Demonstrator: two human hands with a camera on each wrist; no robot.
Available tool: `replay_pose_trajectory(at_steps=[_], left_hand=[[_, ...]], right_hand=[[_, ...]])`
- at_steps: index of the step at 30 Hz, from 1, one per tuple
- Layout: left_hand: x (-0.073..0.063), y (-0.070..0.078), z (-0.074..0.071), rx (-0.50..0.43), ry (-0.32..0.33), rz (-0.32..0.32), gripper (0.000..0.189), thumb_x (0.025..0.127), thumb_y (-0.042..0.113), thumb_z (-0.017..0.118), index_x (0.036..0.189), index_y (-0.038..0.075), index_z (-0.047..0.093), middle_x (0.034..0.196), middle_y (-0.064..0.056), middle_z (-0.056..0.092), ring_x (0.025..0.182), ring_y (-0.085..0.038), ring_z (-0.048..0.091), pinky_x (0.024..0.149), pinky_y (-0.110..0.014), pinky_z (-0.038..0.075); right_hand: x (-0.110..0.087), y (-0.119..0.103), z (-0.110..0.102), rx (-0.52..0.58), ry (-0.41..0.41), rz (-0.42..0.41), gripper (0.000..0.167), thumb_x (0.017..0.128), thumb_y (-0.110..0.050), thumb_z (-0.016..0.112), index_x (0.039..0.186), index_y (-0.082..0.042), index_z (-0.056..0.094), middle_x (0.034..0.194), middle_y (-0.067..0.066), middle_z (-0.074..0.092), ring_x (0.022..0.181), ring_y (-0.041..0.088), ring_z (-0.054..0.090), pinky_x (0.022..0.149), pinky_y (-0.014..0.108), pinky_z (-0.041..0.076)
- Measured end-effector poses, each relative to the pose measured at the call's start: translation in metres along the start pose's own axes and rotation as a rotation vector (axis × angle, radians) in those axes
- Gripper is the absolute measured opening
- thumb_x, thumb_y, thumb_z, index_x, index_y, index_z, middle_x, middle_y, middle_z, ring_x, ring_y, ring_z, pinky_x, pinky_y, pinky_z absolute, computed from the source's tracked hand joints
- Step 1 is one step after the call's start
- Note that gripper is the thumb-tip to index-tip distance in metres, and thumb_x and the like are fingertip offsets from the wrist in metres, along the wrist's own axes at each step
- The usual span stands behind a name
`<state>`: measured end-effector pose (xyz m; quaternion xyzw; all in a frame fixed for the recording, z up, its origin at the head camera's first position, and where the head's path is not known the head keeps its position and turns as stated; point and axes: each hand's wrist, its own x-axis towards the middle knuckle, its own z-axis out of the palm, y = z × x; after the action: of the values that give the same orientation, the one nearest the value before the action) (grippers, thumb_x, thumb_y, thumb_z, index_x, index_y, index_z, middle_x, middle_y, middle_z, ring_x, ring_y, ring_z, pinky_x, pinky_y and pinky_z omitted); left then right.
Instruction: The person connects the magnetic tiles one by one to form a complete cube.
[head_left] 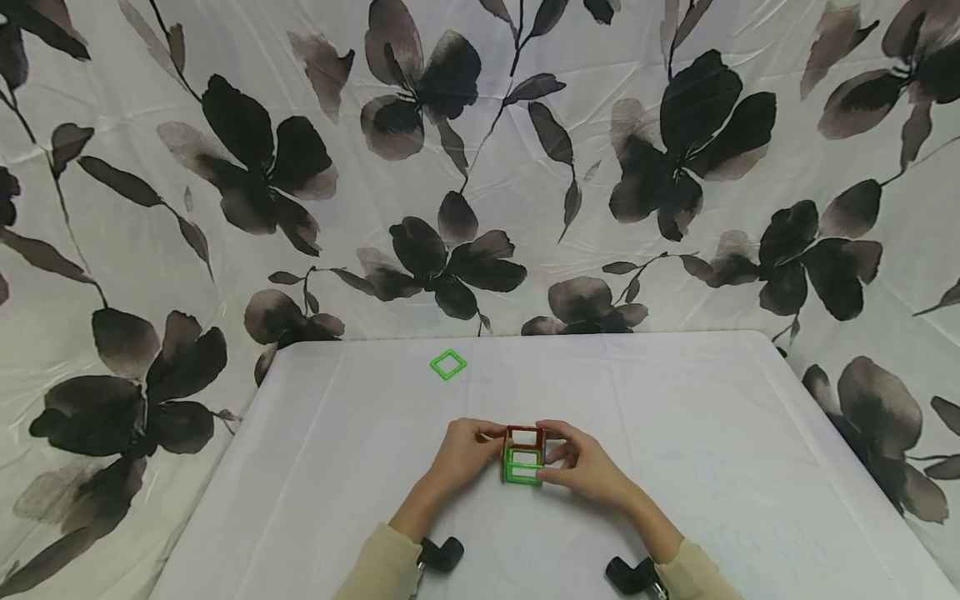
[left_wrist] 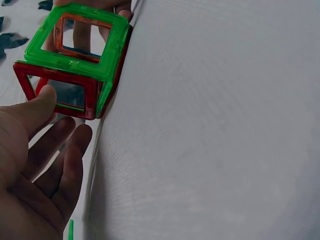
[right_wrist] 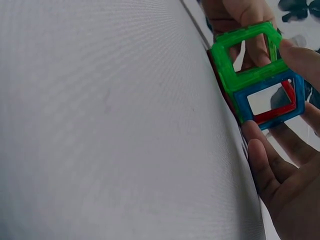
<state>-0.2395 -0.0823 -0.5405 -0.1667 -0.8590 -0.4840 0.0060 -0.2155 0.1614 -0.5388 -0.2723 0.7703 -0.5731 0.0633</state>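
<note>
Between the two hands stands a small box of see-through magnetic tiles (head_left: 523, 467), with green toward the person and red at the back in the head view. My left hand (head_left: 463, 454) grips its left side; in the left wrist view the thumb lies on a red tile (left_wrist: 91, 100), beside a green tile (left_wrist: 117, 45). An orange tile (left_wrist: 59, 35) shows through the opening. My right hand (head_left: 588, 467) holds the other side, its thumb at the green tile's corner and its fingers by a blue tile (right_wrist: 242, 106). The box's underside is hidden.
A loose green square tile (head_left: 433, 364) lies near the far edge of the white-covered table (head_left: 337, 433). Behind the table hangs a white cloth with dark flowers (head_left: 555, 175). Black wrist devices (head_left: 448, 554) sit by both cuffs.
</note>
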Motion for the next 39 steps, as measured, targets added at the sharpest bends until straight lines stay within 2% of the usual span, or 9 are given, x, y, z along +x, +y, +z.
replay_pose_trajectory(at_steps=[5,7,9,14,16,18,22,27,39], left_hand=[[-0.001,0.002,-0.001,-0.008,-0.002,-0.003,0.016,0.089,0.015,0.073,0.100,0.005,0.077,0.091,-0.001,0.073,0.073,-0.005,0.064,0.061,-0.024,0.052],[-0.002,0.003,-0.003,-0.015,-0.024,-0.006,0.017,0.089,0.015,0.072,0.102,0.005,0.076,0.094,-0.001,0.073,0.074,-0.005,0.065,0.062,-0.024,0.052],[-0.004,0.004,-0.007,-0.035,-0.061,-0.020,0.021,0.091,0.015,0.070,0.109,0.005,0.074,0.098,-0.001,0.072,0.078,-0.006,0.066,0.065,-0.024,0.053],[-0.013,0.005,-0.025,-0.217,-0.290,-0.051,0.048,0.091,0.002,0.065,0.137,0.004,0.053,0.125,-0.008,0.062,0.104,-0.019,0.064,0.083,-0.031,0.053],[-0.015,0.006,-0.030,-0.247,-0.373,-0.053,0.061,0.087,0.001,0.069,0.143,0.007,0.046,0.135,-0.009,0.054,0.113,-0.023,0.060,0.090,-0.034,0.050],[-0.017,0.007,-0.031,-0.235,-0.410,-0.055,0.069,0.084,0.008,0.076,0.145,0.011,0.043,0.141,-0.006,0.050,0.117,-0.023,0.057,0.095,-0.036,0.047],[-0.017,0.007,-0.028,-0.180,-0.368,-0.044,0.074,0.080,0.022,0.082,0.144,0.011,0.046,0.139,-0.004,0.052,0.114,-0.021,0.059,0.094,-0.036,0.047],[-0.017,0.007,-0.023,-0.243,-0.325,-0.063,0.069,0.081,0.017,0.081,0.141,0.003,0.049,0.134,-0.012,0.056,0.109,-0.021,0.063,0.089,-0.031,0.050],[-0.023,0.009,-0.018,-0.304,-0.307,-0.059,0.069,0.083,0.013,0.079,0.143,0.000,0.045,0.141,-0.014,0.050,0.114,-0.025,0.061,0.090,-0.033,0.050]], right_hand=[[-0.001,-0.009,0.000,0.008,0.004,0.007,0.068,0.080,-0.003,0.079,0.139,0.003,0.044,0.126,0.029,0.054,0.089,0.042,0.062,0.061,0.028,0.052],[-0.002,-0.022,-0.001,0.012,-0.006,0.014,0.067,0.080,0.000,0.078,0.138,0.003,0.045,0.126,0.031,0.053,0.089,0.046,0.061,0.062,0.029,0.052],[-0.002,-0.022,-0.001,0.007,-0.013,0.023,0.067,0.081,-0.004,0.079,0.139,0.001,0.046,0.126,0.029,0.054,0.090,0.044,0.062,0.063,0.029,0.052],[-0.001,-0.005,0.000,-0.013,-0.020,0.030,0.071,0.081,-0.012,0.080,0.142,-0.003,0.044,0.129,0.022,0.055,0.091,0.032,0.064,0.065,0.029,0.053],[-0.002,-0.011,0.000,-0.010,-0.019,0.035,0.072,0.082,-0.007,0.079,0.143,0.001,0.041,0.129,0.024,0.054,0.092,0.035,0.063,0.067,0.030,0.054],[-0.003,-0.021,-0.001,0.001,-0.020,0.049,0.072,0.082,-0.003,0.077,0.142,0.006,0.040,0.130,0.026,0.053,0.093,0.038,0.063,0.068,0.031,0.054],[-0.004,-0.038,-0.003,0.030,-0.036,0.078,0.068,0.082,-0.001,0.076,0.139,0.012,0.040,0.132,0.028,0.051,0.096,0.042,0.062,0.070,0.031,0.054],[-0.004,-0.044,-0.003,0.034,-0.068,0.108,0.067,0.084,-0.002,0.075,0.139,0.012,0.041,0.133,0.028,0.051,0.099,0.041,0.062,0.074,0.030,0.054],[-0.004,-0.047,-0.005,0.008,-0.087,0.122,0.066,0.084,-0.004,0.075,0.140,0.010,0.042,0.132,0.027,0.052,0.100,0.040,0.061,0.075,0.030,0.053]])
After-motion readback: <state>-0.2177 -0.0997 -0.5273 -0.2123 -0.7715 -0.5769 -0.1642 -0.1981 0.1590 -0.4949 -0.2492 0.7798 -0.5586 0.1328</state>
